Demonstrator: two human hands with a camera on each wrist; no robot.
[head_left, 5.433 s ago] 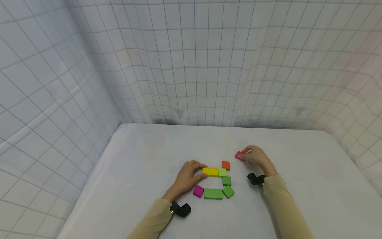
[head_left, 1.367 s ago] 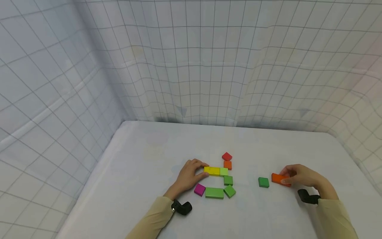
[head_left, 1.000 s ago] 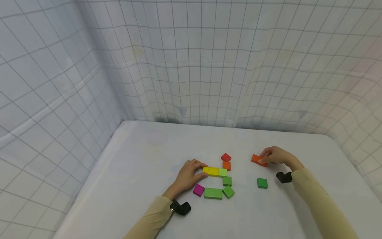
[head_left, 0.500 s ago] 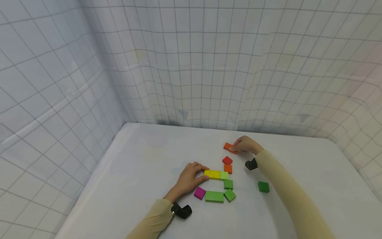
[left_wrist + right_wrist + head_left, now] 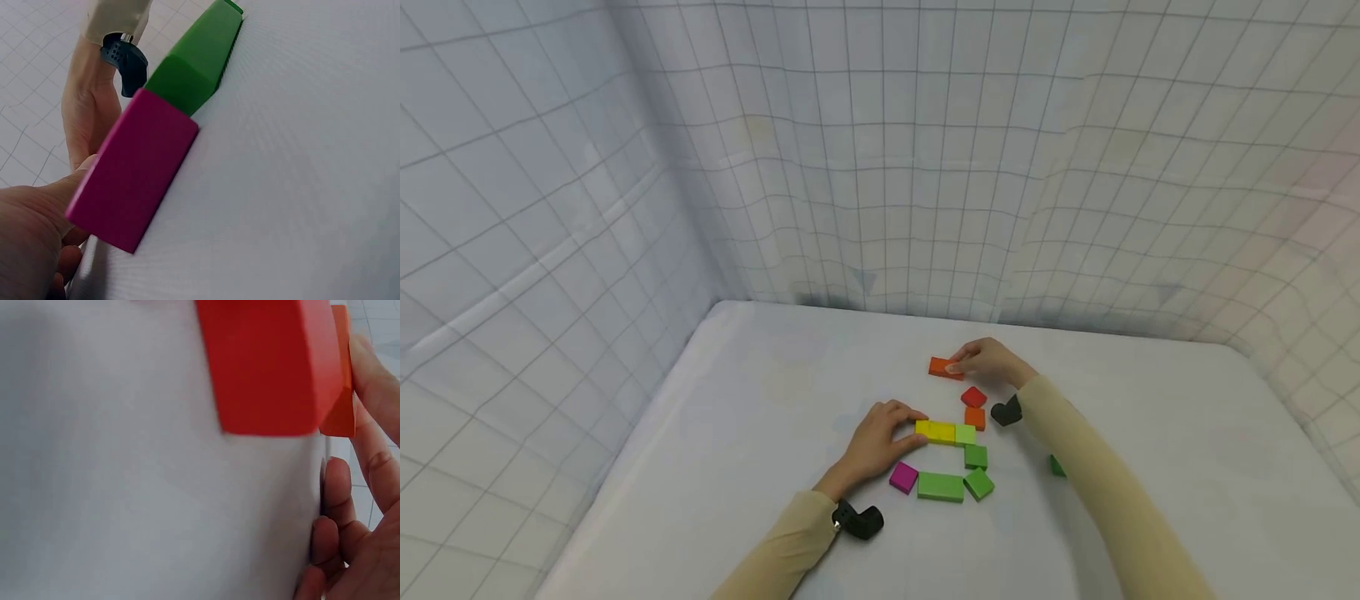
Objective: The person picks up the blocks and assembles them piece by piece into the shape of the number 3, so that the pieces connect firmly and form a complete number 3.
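My right hand pinches a long orange block between thumb and fingers at the far side of the layout. In the right wrist view, that orange block shows behind a large red block. My left hand pinches the left end of the yellow blocks, thumb on the near side and fingers on the far side. A light green block adjoins the yellow. Beyond it lie a small orange block and a red block, set askew.
Nearer me are a green square block, a tilted green block, a long green block and a magenta block. Another green block is partly hidden by my right sleeve. Gridded white cloth walls the white table.
After placing the red block beyond the small orange one, my right hand took the long orange block from the right and carried it left past the red block. My left hand stayed put.
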